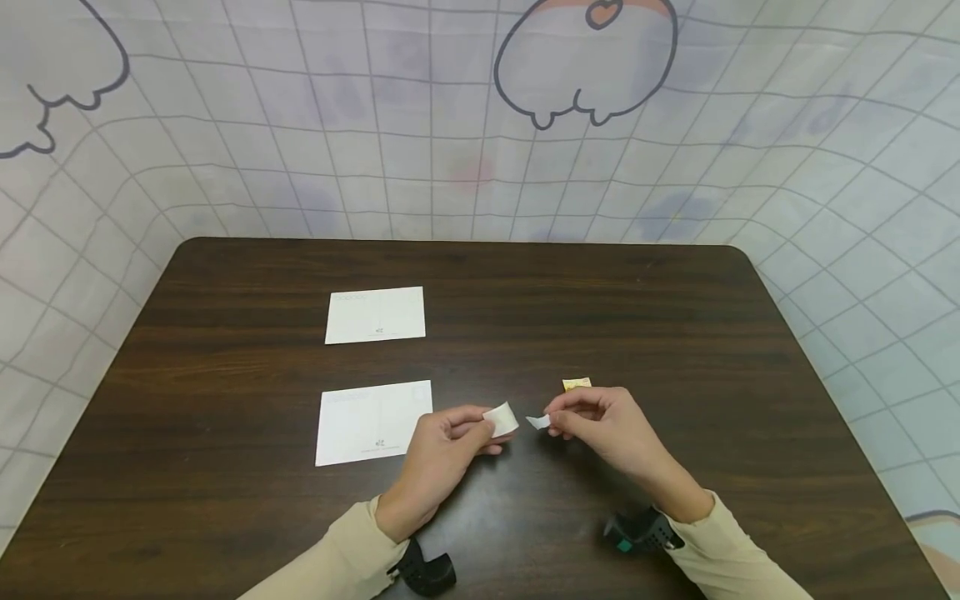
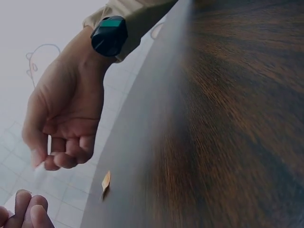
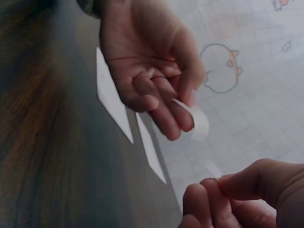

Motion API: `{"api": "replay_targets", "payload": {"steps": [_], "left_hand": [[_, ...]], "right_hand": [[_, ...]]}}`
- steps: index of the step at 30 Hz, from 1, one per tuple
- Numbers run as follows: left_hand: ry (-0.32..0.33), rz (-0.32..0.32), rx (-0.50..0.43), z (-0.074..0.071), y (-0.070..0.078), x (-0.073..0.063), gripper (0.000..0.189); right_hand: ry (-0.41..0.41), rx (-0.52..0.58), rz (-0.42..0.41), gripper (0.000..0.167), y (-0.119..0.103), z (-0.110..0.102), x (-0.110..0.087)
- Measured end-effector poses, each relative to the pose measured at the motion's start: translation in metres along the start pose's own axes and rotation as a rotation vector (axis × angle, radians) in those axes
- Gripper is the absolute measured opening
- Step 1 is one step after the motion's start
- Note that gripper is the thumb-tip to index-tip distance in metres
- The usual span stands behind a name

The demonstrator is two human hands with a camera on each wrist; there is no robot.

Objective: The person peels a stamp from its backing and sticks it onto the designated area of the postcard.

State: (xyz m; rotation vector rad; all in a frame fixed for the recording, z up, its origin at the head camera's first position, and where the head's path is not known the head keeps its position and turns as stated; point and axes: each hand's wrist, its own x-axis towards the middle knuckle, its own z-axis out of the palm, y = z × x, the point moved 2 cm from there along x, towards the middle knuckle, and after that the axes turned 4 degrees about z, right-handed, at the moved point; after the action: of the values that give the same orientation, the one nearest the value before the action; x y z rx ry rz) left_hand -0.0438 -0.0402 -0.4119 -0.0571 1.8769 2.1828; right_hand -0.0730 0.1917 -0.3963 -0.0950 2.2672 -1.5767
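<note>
My left hand [image 1: 438, 458] pinches a small cream-white piece of paper [image 1: 502, 420] between thumb and fingers, and in the right wrist view this paper [image 3: 201, 124] looks curved. Across a narrow gap, my right hand [image 1: 618, 427] pinches a smaller white slip [image 1: 537, 422] at its fingertips. The slip and the paper are apart. Both pieces are held above the tabletop; whether they are stickers or backing I cannot tell. Just beyond the right hand lies a small yellow piece [image 1: 576, 383], partly covered by it. A white card [image 1: 367, 425] lies beside the left hand, which hides its lower right corner.
Another white card [image 1: 375, 315] lies farther back on the dark wooden table [image 1: 225, 367]. Both cards carry a small printed mark near the lower edge. A white grid-patterned cloth [image 1: 420, 150] with cartoon drawings surrounds the table's back and sides.
</note>
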Motion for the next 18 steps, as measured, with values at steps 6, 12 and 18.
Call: {"api": "replay_targets", "payload": {"steps": [6, 12, 18], "left_hand": [[-0.006, -0.009, 0.002, -0.001, -0.001, 0.0, 0.025], [-0.012, -0.02, -0.012, -0.002, -0.005, -0.001, 0.025], [-0.012, -0.028, -0.013, -0.004, -0.007, 0.0, 0.025]], "right_hand": [[-0.063, -0.075, -0.011, 0.012, 0.008, 0.003, -0.003], [-0.176, -0.142, -0.017, 0.012, 0.015, 0.007, -0.008], [-0.227, -0.232, -0.051, 0.009, 0.016, 0.011, -0.011]]}}
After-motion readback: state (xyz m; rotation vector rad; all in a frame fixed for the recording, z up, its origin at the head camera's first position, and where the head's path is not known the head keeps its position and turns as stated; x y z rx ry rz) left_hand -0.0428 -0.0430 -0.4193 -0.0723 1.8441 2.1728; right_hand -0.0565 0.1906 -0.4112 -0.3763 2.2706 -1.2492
